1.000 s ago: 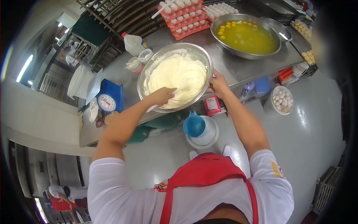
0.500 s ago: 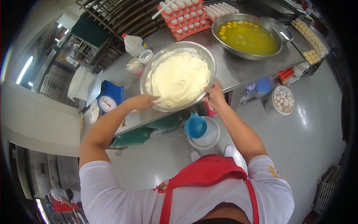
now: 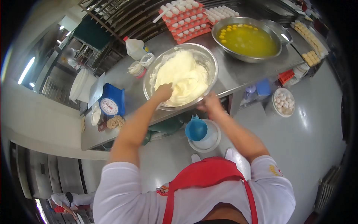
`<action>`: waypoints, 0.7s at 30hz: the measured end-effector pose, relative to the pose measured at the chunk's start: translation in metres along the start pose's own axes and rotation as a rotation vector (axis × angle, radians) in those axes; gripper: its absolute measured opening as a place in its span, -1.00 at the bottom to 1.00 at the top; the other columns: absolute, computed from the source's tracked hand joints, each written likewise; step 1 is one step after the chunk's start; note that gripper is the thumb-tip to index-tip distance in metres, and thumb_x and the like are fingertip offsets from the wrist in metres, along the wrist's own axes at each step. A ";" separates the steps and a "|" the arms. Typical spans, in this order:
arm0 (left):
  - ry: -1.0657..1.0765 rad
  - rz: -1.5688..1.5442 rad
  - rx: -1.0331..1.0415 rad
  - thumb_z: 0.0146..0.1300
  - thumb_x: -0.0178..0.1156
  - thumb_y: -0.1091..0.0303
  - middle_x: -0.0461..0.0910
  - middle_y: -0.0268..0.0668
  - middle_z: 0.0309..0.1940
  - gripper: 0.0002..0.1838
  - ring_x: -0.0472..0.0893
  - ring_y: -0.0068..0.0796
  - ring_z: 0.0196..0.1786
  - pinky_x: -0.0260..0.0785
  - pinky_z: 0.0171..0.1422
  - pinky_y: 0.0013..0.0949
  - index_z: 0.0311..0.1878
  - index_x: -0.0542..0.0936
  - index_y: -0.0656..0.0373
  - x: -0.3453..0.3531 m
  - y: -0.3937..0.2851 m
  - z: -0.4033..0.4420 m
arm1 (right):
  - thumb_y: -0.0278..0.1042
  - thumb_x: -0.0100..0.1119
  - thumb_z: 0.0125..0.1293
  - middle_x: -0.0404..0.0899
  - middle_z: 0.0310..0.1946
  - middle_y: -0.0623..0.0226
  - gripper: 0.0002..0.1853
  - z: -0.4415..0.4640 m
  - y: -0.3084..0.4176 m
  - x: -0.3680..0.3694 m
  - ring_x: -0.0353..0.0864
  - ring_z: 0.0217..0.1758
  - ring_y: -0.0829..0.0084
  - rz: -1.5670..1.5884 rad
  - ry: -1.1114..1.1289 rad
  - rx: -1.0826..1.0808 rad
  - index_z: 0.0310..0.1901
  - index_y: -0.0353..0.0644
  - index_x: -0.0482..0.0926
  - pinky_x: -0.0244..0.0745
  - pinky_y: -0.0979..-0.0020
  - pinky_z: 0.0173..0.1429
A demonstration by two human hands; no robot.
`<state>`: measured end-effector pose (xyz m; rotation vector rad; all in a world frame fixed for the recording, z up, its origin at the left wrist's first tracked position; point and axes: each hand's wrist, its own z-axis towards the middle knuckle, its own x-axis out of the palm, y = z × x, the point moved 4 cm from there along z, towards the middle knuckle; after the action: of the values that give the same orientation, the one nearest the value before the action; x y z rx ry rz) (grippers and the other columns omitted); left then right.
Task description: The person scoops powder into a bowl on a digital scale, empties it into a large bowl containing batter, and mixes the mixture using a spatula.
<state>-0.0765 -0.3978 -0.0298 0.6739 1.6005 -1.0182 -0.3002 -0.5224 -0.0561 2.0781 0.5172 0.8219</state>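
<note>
A large steel mixing bowl [image 3: 213,61] full of pale, creamy batter [image 3: 181,71] sits at the front edge of the steel table. My left hand [image 3: 164,92] is over the near left part of the batter, closed around what looks like a white spatula, most of it hidden by the hand and the batter. The batter is heaped toward the far side, with a folded hollow nearer me. My right hand [image 3: 212,106] is at the bowl's near right rim, smeared by motion; whether its fingers grip the rim cannot be made out.
Right of the bowl stands a wide steel basin [image 3: 278,46] of cracked eggs. Red egg trays [image 3: 186,28] are stacked behind. To the left are a jug [image 3: 135,47], small tubs and a blue scale [image 3: 113,98]. Below, a blue pitcher [image 3: 196,128] rests on a pail; an eggshell bucket [image 3: 278,108] stands right.
My left hand has moved right and up, from the bowl's left rim in over the batter. The batter has been pushed toward the far side. My right hand has shifted slightly down and blurred.
</note>
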 end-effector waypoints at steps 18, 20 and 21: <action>0.233 -1.202 -0.383 0.29 -0.02 0.24 0.23 -0.42 -0.78 -0.56 0.16 -0.62 -0.83 0.04 -0.82 -0.48 0.24 0.26 -0.06 0.021 -0.138 -0.005 | -0.54 0.02 0.15 0.39 -0.08 0.05 -0.54 0.053 0.061 -0.040 0.57 -0.18 0.25 -0.097 0.240 -0.117 0.09 -0.23 0.14 0.66 0.27 -0.40; 0.178 -1.307 -0.344 0.28 -0.05 0.26 0.25 -0.40 -0.79 -0.61 0.17 -0.60 -0.83 0.05 -0.82 -0.47 0.18 0.30 -0.04 0.024 -0.158 0.019 | -0.53 -0.01 0.19 0.40 -0.07 0.08 -0.61 0.045 0.057 -0.036 0.57 -0.16 0.29 -0.083 0.211 -0.133 0.05 -0.22 0.17 0.66 0.30 -0.39; 0.040 -1.367 -0.379 0.25 -0.06 0.29 0.27 -0.35 -0.79 -0.74 0.20 -0.53 -0.85 0.06 -0.82 -0.42 0.00 0.36 0.05 0.024 -0.160 0.035 | -0.53 0.00 0.19 0.41 -0.11 0.10 -0.62 0.043 0.057 -0.035 0.58 -0.23 0.30 -0.076 0.181 -0.167 0.03 -0.23 0.17 0.66 0.30 -0.41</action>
<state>-0.2002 -0.5065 -0.0111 -0.8280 2.1865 -1.5244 -0.2900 -0.6004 -0.0421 1.8310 0.6001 0.9804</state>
